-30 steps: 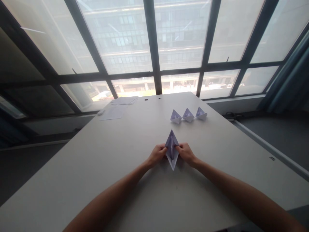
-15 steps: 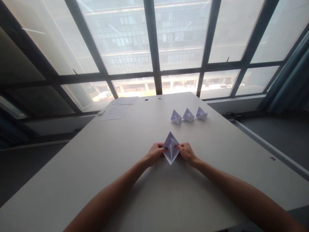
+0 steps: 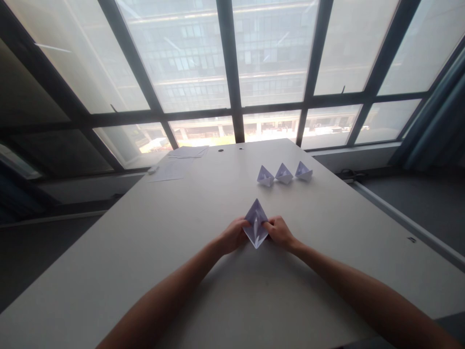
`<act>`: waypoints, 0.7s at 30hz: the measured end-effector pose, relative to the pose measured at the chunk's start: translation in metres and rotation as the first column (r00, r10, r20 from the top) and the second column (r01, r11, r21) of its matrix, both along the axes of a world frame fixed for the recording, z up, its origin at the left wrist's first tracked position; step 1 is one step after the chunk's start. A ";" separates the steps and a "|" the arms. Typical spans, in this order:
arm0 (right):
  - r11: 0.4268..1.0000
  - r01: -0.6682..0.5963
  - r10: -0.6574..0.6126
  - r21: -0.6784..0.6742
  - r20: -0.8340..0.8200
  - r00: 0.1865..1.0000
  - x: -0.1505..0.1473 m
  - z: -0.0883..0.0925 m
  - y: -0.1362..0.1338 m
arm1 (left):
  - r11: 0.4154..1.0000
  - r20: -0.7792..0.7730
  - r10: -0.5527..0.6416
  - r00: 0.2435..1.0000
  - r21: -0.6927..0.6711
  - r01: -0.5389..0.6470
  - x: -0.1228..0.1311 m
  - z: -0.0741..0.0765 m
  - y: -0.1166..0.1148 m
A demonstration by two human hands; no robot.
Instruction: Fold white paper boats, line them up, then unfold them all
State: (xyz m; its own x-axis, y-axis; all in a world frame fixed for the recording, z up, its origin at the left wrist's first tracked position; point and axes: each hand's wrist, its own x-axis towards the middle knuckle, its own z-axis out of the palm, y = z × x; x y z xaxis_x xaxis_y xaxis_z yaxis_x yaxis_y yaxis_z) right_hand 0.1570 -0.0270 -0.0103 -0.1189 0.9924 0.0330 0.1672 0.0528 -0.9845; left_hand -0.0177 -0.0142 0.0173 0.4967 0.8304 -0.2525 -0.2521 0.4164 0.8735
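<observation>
Pinching the left side of a pale white, diamond-shaped folded-paper piece [image 3: 256, 213] with the left hand [image 3: 234, 233], thumb side on the inner face and other fingers mostly hidden behind. Pinching the right side likewise with the right hand [image 3: 279, 230], with the thumb tip just inside the hollow. Held between both, above or on the near part of the flat white worktop [image 3: 174, 218]; hard to tell if touching.

For good handling, by judgement: ease both sides evenly, press lightly with the thumbs, spare the narrow centre ridge, avoid tearing the points.

Reaching forward with left forearm [image 3: 174, 286] and right forearm [image 3: 345, 281], slanted inward from the lower corners, nearly mirrored, with wrists low and about level.

Farther out, to the right, see three small pale white folded-paper boats [image 3: 284, 175] standing in a row; at far left, flat white paper sheets [image 3: 167, 171].
</observation>
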 end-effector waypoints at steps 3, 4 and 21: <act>1.000 -0.015 0.015 -0.003 0.000 1.000 0.002 -0.001 0.001 | 1.000 -0.015 0.027 1.000 -0.016 -0.027 0.000 0.000 0.000; 1.000 -0.018 0.018 -0.007 0.002 1.000 0.003 -0.001 0.001 | 0.999 -0.017 0.036 0.999 -0.021 -0.036 0.001 -0.001 0.000; 0.994 -0.094 0.100 -0.060 0.113 0.989 0.014 0.006 0.006 | 0.992 -0.020 0.113 0.993 -0.046 -0.114 -0.001 -0.015 0.008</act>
